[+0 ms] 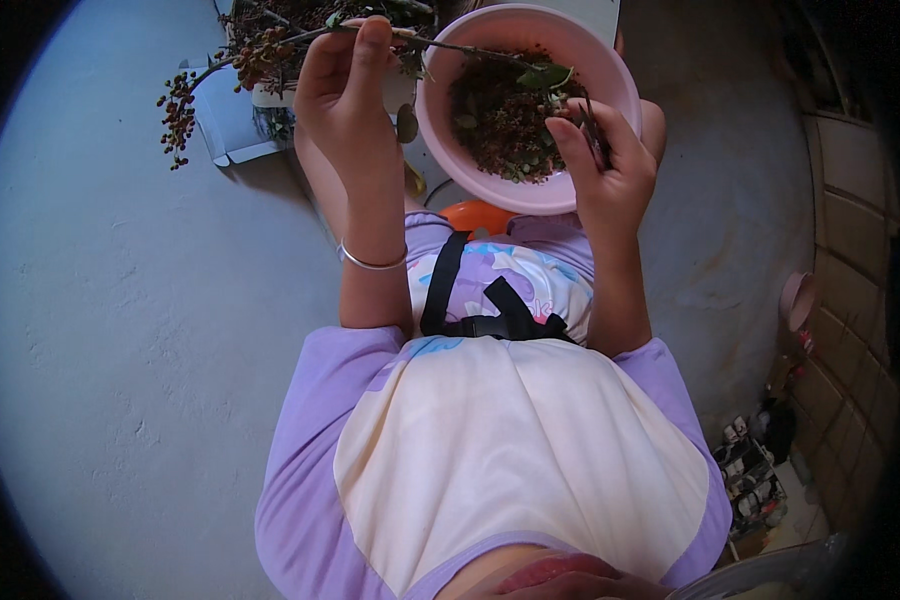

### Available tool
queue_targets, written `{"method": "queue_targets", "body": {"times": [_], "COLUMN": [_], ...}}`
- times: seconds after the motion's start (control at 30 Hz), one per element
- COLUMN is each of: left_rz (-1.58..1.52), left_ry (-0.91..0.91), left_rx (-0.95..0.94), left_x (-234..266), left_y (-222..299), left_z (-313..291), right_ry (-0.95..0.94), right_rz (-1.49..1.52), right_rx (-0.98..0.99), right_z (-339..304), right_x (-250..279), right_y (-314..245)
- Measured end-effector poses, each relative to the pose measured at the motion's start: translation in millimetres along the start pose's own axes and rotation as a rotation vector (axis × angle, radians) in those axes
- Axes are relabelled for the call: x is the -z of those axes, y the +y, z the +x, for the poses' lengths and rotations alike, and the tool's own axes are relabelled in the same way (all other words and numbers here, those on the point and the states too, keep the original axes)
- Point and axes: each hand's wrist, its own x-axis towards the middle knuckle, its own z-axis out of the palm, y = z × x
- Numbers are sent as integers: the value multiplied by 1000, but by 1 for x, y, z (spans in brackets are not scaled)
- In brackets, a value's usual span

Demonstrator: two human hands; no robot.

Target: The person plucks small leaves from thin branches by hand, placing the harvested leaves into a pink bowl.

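Observation:
My left hand (355, 95) pinches a thin twig (460, 47) between thumb and fingers, high at the top of the view. Clusters of small reddish-brown berries (177, 108) hang from the twig's left end. Its other end, with a green leaf (545, 76), reaches over a pink plastic basin (433, 130). Loose berries and bits of leaf (505, 125) lie inside the basin. At the basin's right rim my right hand (615, 165) is closed on small dark scissors (597, 140), their tips near the leafy end. My fingers partly cover the scissors.
More berry branches (300, 25) are heaped at the top left, above a pale open carton (232, 120). Something orange (475, 216) shows under the basin, between my knees. Cardboard boxes (850, 165) line the right side, with a cluttered rack (755, 480) at lower right.

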Motion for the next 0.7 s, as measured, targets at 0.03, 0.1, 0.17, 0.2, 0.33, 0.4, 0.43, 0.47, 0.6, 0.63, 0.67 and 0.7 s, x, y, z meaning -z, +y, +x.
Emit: {"method": "queue_targets", "body": {"times": [0.03,0.1,0.17,0.2,0.33,0.4,0.43,0.47,0.6,0.63,0.67,0.7], "left_rz": [6,9,2,-14,-48,-36,-25,-13,-15,-9,-3,4], "left_ry": [-3,-2,6,24,51,28,10,-9,-13,-15,-16,-8], "left_rx": [-4,-7,-9,-4,2,-9,-17,-25,-35,-37,-39,-40], "left_x": [1,2,3,2,-3,-1,2,4,5,5,6,5], "left_y": [0,0,1,2,4,3,2,2,2,2,1,1], "left_z": [0,0,-1,-1,-1,-1,-2,-2,-3,-3,-3,-3], "right_ry": [-7,-20,-44,-56,-110,-119,-140,-161,-190,-200,-210,-219], "right_rz": [40,119,180,211,301,367,379,391,573,614,656,697], "right_rx": [-9,-27,-82,-110,-167,-189,-204,-220,-334,-370,-407,-443], "right_z": [0,-1,-1,-1,-1,1,1,1,0,0,0,-1], "right_x": [0,1,2,2,3,3,3,4,3,4,6,7], "right_y": [1,2,1,1,3,1,2,4,4,4,3,2]}}
